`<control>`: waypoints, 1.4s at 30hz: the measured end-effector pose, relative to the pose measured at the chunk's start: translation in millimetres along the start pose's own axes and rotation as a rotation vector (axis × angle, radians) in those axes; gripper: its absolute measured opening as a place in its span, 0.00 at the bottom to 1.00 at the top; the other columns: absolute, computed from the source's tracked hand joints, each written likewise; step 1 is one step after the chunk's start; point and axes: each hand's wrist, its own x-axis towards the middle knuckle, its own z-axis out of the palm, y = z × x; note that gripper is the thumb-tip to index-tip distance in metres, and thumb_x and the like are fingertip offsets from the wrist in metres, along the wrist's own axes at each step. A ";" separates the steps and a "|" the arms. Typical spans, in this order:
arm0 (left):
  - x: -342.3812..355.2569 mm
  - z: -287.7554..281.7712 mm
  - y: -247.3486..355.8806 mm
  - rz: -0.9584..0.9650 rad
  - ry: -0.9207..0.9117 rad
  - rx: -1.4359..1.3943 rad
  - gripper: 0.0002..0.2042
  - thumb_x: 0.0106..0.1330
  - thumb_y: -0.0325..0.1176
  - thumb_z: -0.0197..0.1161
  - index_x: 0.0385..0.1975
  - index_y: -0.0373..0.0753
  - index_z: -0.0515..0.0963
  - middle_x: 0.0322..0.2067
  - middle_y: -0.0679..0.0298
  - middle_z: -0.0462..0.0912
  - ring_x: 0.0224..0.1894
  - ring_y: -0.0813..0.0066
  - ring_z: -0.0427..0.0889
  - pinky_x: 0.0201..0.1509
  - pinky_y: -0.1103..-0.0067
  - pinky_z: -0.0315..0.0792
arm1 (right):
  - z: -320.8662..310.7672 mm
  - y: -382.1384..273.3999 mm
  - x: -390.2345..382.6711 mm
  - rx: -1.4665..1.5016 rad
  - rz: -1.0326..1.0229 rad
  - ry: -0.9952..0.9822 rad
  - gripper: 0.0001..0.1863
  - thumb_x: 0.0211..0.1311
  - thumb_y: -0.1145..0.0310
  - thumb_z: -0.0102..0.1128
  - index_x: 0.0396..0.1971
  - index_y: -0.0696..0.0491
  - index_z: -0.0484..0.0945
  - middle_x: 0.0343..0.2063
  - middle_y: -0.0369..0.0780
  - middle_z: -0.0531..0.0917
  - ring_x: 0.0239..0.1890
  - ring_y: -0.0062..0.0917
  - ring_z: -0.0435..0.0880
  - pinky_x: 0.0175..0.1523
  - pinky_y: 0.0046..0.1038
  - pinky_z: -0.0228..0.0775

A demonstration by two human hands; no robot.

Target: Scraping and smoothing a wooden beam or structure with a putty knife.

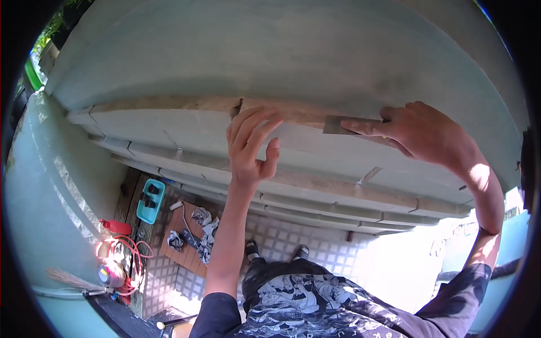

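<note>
The right hand (420, 129) grips a flat, grey rectangular scraper (333, 125), its index finger stretched along the blade and the other fingers curled around the rear part, with the palm turned down. The scraper lies along the outer edge of the topmost ledge (169, 103) on the pale green wall (253, 50), its free end pointing left, toward the other hand; whether the blade actually presses on the surface cannot be told. The left hand (249, 158) holds nothing — its fingers are loosely spread and slightly bent, the thumb standing apart — and it is raised in front of the same ledge, just beside a dark gap (241, 103). Whether its fingertips touch the ledge is unclear. Further ledges run below in rows, their edges bowed by the lens. Down on the left, a low slatted bench (179, 241) carries crumpled paper (201, 215) and a white-ended roller (177, 205). Near it is a turquoise tray (147, 214) with dark pots (153, 190) inside. A red hose (137, 242) lies looped close to the left wall, beside a red container (116, 227); a patterned tile floor (276, 231) spreads beneath the person's feet.
</note>
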 end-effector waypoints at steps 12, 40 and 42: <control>-15.9 -20.0 15.7 -0.422 0.232 -0.226 0.19 0.55 0.12 0.55 0.47 0.33 0.77 0.58 0.51 0.73 0.58 0.57 0.78 0.57 0.70 0.78 | -7.7 -15.2 22.7 0.040 -0.015 0.038 0.32 0.64 0.79 0.53 0.62 0.27 0.71 0.30 0.39 0.86 0.28 0.34 0.85 0.37 0.41 0.81; 8.0 -54.8 -2.1 0.092 -0.407 0.065 0.24 0.60 0.28 0.55 0.60 0.41 0.73 0.64 0.60 0.71 0.66 0.62 0.69 0.70 0.64 0.60 | -2.2 -89.7 -1.0 0.270 0.186 0.029 0.25 0.61 0.72 0.56 0.61 0.49 0.70 0.36 0.45 0.81 0.31 0.40 0.83 0.39 0.39 0.76; 20.0 -44.8 -6.0 0.195 -0.482 0.074 0.24 0.62 0.31 0.56 0.61 0.40 0.72 0.64 0.60 0.71 0.67 0.62 0.68 0.70 0.64 0.61 | 9.2 -107.7 -22.0 0.397 0.296 -0.005 0.28 0.57 0.74 0.58 0.61 0.46 0.71 0.36 0.45 0.81 0.32 0.41 0.84 0.40 0.40 0.76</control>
